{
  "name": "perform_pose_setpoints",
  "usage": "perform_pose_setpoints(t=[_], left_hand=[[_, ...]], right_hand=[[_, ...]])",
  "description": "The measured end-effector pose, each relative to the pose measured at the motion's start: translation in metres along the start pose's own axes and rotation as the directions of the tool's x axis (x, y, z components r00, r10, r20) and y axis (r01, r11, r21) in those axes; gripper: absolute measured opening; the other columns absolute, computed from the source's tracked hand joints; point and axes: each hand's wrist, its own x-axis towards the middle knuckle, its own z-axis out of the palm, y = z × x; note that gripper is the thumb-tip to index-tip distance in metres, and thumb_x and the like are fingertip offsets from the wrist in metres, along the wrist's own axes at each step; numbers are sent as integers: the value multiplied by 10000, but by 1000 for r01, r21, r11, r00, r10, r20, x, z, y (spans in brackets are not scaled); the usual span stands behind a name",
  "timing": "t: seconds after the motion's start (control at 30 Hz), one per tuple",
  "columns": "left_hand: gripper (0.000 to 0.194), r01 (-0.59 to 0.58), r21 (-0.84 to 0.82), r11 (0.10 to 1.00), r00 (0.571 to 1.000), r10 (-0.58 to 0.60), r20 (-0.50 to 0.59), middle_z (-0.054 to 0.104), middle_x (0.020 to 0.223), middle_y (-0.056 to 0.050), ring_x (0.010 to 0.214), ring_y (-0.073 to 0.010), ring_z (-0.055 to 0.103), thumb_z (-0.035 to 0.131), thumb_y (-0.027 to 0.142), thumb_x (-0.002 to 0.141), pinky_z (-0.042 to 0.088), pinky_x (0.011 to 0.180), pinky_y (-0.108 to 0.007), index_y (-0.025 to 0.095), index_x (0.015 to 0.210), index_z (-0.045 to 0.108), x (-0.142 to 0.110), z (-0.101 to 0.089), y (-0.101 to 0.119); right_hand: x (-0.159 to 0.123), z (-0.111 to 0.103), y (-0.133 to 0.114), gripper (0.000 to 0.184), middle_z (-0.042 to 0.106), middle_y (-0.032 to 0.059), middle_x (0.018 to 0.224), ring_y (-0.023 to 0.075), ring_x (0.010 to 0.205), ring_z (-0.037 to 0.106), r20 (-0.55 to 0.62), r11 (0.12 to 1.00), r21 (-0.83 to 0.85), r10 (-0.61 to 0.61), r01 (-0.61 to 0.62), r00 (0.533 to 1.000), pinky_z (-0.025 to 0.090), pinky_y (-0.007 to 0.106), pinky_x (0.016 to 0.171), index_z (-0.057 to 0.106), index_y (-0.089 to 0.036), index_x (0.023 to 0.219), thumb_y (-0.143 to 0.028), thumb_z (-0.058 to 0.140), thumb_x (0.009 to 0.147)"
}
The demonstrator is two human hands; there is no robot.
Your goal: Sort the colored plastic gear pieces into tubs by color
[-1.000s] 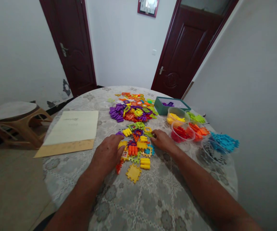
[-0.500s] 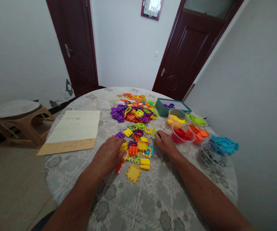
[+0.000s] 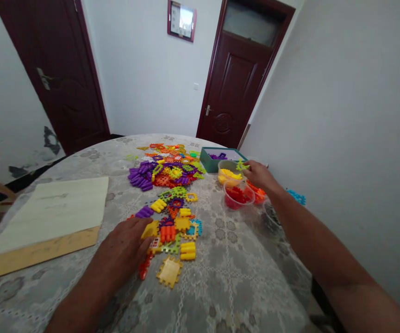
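My left hand (image 3: pixel 123 249) lies palm down on the round table, fingers curled at the edge of a cluster of plastic building pieces (image 3: pixel 174 222), touching a yellow piece (image 3: pixel 150 230). My right hand (image 3: pixel 259 175) is stretched out over the clear tubs at the right, pinching a small green piece (image 3: pixel 241 164) above the tub of yellow pieces (image 3: pixel 228 172). A tub of red pieces (image 3: pixel 237 194) stands just below it. A larger heap of purple, orange and green pieces (image 3: pixel 167 166) lies farther back.
A teal box (image 3: pixel 221 156) sits behind the tubs. Paper on a brown board (image 3: pixel 52 210) covers the table's left side. Blue pieces (image 3: pixel 296 196) lie by the right edge, near the wall. Two dark doors stand behind the table (image 3: pixel 228 277).
My right hand left the near cluster and reached back-right over the tubs, now with a green piece in its fingers. The view swung right. My left hand stayed put.
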Motion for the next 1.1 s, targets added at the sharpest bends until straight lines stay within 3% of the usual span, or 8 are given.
perform_pose_setpoints(t=[0.1,0.23,0.47,0.6,0.73,0.87,1.0,1.1], left_hand=[[424,8,12,1000,1000,-8,3,728,1286,-128,1193,-314,674,468,412,959,524,1011,-428,246,1263,712,0,1,-5],[448,31,27,999,1000,-31,-2,718,1315,-140,1213,-327,667,449,405,963,515,1034,-459,233,1294,696,0,6,-11],[442,56,10,998,998,-56,39,716,1330,-129,1246,-328,651,484,427,948,517,1042,-447,248,1287,706,-1,9,-10],[468,76,2,997,993,-76,89,702,1360,-132,1258,-323,645,470,419,947,497,1075,-453,230,1316,686,-1,6,-9],[471,63,14,998,992,-64,111,687,1388,-139,1275,-329,637,463,401,955,495,1075,-462,221,1333,676,-1,2,-9],[464,68,44,997,989,-73,128,668,1412,-141,1269,-324,639,479,365,967,497,1070,-460,217,1373,645,-4,-5,-5],[467,84,38,996,984,-89,154,652,1442,-128,1309,-308,613,548,310,954,471,1112,-442,233,1410,611,-7,-14,0],[491,92,35,995,983,-97,155,650,1435,-145,1307,-315,614,604,264,919,472,1108,-437,222,1409,609,-7,-19,2]], right_hand=[[36,-2,43,393,755,175,1238,254,1100,706,-8,969,-169,184,-183,983,483,296,923,709,-123,1322,-271,614,971],[61,7,72,405,731,226,1282,291,1149,703,1,948,-214,243,-237,970,493,329,960,728,-75,1305,-256,621,958],[81,35,80,399,746,216,1258,259,1162,705,55,950,-234,225,-206,973,494,278,970,754,-98,1277,-240,662,916],[79,38,77,346,770,207,1192,274,1136,718,78,949,-241,229,-204,970,503,284,944,788,-112,1208,-247,663,915],[69,27,65,337,767,212,1199,280,1110,722,38,948,-240,225,-210,974,505,308,921,795,-120,1191,-206,571,953],[52,9,38,367,759,193,1232,281,1124,707,-6,965,-218,151,-149,988,494,334,949,793,-135,1195,-210,506,980],[8,0,-11,335,788,136,1130,262,1021,717,-120,997,-33,-68,65,990,504,346,925,801,-166,1127,-277,523,978],[-44,8,-59,289,789,100,1089,238,949,717,-30,946,184,-266,267,964,526,340,866,787,-197,1113,-307,560,972]])
